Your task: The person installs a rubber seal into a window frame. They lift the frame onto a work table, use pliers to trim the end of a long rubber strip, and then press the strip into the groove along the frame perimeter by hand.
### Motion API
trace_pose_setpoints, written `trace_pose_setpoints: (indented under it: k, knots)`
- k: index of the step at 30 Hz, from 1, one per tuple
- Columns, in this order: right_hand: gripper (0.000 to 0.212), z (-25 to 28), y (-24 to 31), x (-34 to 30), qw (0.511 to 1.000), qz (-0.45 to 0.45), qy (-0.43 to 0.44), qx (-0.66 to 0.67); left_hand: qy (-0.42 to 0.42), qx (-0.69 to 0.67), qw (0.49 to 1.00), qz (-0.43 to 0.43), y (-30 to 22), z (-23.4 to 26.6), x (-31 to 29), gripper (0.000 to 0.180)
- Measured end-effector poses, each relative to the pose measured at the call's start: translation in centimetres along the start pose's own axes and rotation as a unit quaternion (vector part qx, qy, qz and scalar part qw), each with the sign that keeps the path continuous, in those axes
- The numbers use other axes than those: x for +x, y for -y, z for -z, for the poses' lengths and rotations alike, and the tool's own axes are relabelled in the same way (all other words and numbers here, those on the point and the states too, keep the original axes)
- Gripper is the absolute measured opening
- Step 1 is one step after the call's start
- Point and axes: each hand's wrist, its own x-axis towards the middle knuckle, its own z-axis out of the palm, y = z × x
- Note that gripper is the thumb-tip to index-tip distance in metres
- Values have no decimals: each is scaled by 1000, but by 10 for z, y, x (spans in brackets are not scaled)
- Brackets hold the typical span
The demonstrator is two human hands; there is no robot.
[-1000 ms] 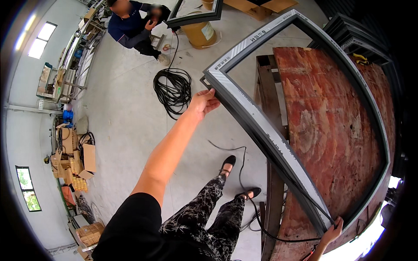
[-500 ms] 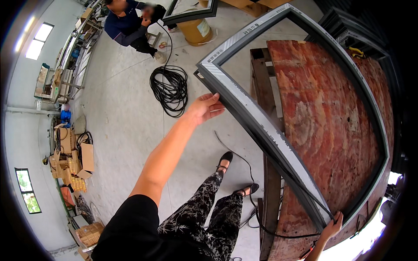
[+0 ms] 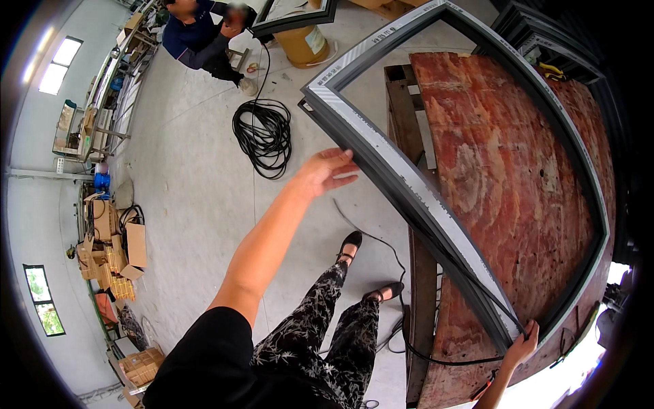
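A large grey window frame (image 3: 415,174) with strips of white film lies tilted across a reddish wooden board, its far left corner jutting past the board. My left hand (image 3: 328,172) is beside the frame's left edge, fingers spread, thumb tip at the edge; the other fingers show over the floor. At the near corner, my right hand (image 3: 523,346) is closed round the frame, thumb on top, next to a black cord (image 3: 470,276) that runs along the side. Whether its fingers also grip the cord is hard to tell.
The reddish board (image 3: 490,163) rests on a dark metal stand (image 3: 402,129). More frames (image 3: 545,41) stack at the far right, near yellow-handled pliers (image 3: 552,71). A coiled black cable (image 3: 262,140) lies on the floor. A person (image 3: 204,37) sits far left; cardboard boxes (image 3: 109,238) line the wall.
The frame and board sit slightly higher and further left in view. My left hand has shifted a little along the frame's edge toward me, its fingers spread. My right hand stays at the near corner.
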Motion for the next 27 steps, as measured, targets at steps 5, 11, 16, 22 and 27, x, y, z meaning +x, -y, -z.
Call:
trace_pose_setpoints:
  k: [5, 11, 16, 22, 27]
  knots:
    - [25, -1, 4, -1, 997, 67, -31, 17, -58, 40, 997, -44, 9, -11, -1, 32]
    - [35, 63, 32, -43, 990, -9, 9, 144, -47, 0, 998, -34, 9, -10, -2, 22]
    - [22, 131, 57, -85, 976, 116, 143, 117, -16, -54, 998, -39, 14, -14, -5, 23]
    - [14, 138, 90, -75, 797, 113, 534, 257, -37, -39, 997, -49, 17, -15, -15, 27]
    - [12, 104, 44, -69, 651, -5, 540, 533, -50, -4, 995, -85, 25, -30, 0, 29]
